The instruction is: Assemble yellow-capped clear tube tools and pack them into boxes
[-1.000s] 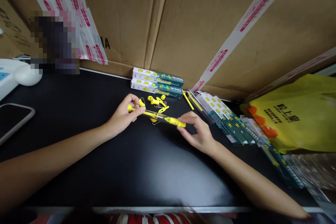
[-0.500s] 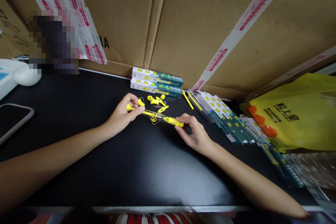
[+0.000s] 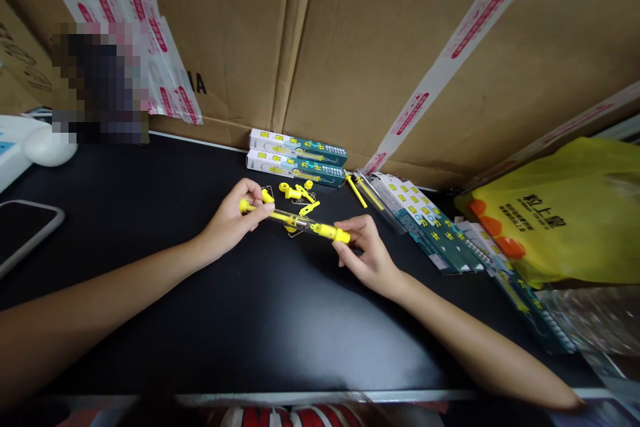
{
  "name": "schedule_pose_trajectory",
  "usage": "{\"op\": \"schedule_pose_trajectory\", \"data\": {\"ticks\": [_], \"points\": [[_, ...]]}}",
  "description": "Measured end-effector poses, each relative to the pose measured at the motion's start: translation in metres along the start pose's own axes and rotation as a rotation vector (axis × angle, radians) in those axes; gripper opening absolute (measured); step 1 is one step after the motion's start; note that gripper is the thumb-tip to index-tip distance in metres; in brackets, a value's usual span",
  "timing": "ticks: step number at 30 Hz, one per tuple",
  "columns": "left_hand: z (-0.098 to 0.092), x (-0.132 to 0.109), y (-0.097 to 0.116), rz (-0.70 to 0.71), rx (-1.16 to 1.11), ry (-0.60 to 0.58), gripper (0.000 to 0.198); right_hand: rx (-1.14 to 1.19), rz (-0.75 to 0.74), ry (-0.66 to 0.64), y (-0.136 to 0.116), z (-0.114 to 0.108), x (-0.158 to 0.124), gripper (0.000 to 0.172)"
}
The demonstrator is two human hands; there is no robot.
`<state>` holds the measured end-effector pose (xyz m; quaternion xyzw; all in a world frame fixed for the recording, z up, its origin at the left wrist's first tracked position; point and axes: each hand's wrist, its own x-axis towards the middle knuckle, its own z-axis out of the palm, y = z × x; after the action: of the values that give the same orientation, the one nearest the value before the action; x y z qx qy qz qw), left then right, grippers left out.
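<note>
A spring scale (image 3: 299, 221), a clear tube with yellow parts inside and yellow ends, lies level between my two hands above the black table. My left hand (image 3: 243, 209) is closed on its left end, thumb and fingers pinching the tube. At the other end, the fingers of my right hand (image 3: 367, 252) are bent round the yellow cap (image 3: 342, 235); their exact contact is partly hidden. Just behind the tube lie loose yellow parts (image 3: 293, 192) with small wire hooks and springs. A thin yellow rod (image 3: 357, 191) rests beside another clear tube (image 3: 374, 191).
Two printed boxes (image 3: 295, 168) stand against the cardboard (image 3: 225, 33) at the back. Flattened printed boxes (image 3: 425, 227) lie to the right, before a yellow bag (image 3: 565, 213) and clear plastic pieces (image 3: 590, 320). A phone (image 3: 25, 230) sits at the left.
My right fingers have loosened slightly around the yellow cap, showing more of it. The left hand keeps its hold. The view has shifted a little.
</note>
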<state>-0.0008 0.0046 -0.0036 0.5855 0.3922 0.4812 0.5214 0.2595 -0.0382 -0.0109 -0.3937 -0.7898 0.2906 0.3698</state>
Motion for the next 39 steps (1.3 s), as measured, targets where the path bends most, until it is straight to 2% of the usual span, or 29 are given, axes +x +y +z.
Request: {"op": "schedule_pose_trajectory", "data": {"ticks": [7, 15, 18, 21, 26, 32, 39], "points": [[-0.001, 0.001, -0.001, -0.003, -0.009, -0.004, 0.022, 0.069, 0.028, -0.011, -0.002, 0.002, 0.000, 0.020], [0.000, 0.000, -0.001, -0.019, -0.038, -0.011, 0.023, -0.003, 0.009, -0.005, -0.005, -0.003, 0.001, 0.023], [0.001, -0.001, 0.001, -0.035, -0.051, 0.006, 0.022, 0.043, 0.007, 0.002, -0.003, -0.003, 0.003, 0.026], [0.001, 0.000, 0.004, -0.064, -0.065, 0.009, 0.022, 0.106, 0.032, 0.047, -0.002, 0.000, 0.004, 0.027], [-0.001, 0.002, 0.002, -0.128, 0.011, -0.063, 0.023, 0.078, -0.022, 0.177, -0.003, 0.002, 0.005, 0.030], [-0.003, 0.004, 0.001, -0.171, 0.098, -0.080, 0.025, 0.112, 0.021, 0.177, -0.003, 0.002, 0.008, 0.031], [-0.003, 0.005, 0.005, -0.241, 0.016, -0.098, 0.027, 0.284, 0.068, 0.204, -0.010, 0.005, 0.009, 0.035]]}}
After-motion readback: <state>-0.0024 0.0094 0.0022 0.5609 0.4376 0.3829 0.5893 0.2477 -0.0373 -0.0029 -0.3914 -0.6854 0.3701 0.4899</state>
